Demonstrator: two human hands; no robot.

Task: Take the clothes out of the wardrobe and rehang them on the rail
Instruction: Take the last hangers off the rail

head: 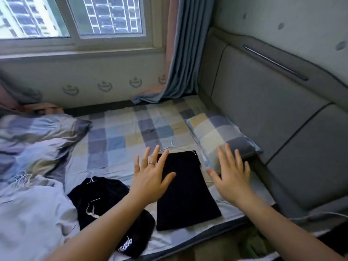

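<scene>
**Fingers (144,157) spread, nothing held**

The fingers of both hands are straight and splayed; neither hand grips anything. The left hand (150,178) is palm down over the upper left edge of the folded black garment (188,196), with a ring (152,163) on one finger. Whether the palm touches the cloth cannot be determined. The right hand (231,178) is palm down just to the right of the same garment, in front of the near corner of the checked pillow (220,136). Whether it touches the bed (122,129) cannot be determined.

The folded black garment lies flat on the bed as a neat rectangle, near the front edge of the mattress. A thin wire hanger (170,143) lies on the bed at the garment's far edge, hook pointing away from the person.

A second black garment (105,202) lies crumpled to the left of the folded one; the left forearm crosses over it. It carries white lettering near the bed edge. The hook of a white hanger (90,178) protrudes at its far end. A pale garment (33,219) lies further left, touching it.

A rumpled quilt (37,136) occupies the far left of the bed. A padded grey headboard (263,110) runs along the right side, behind the pillow. A blue curtain (180,53) hangs beside the window (75,16) on the far wall, its hem resting on the bed.
</scene>
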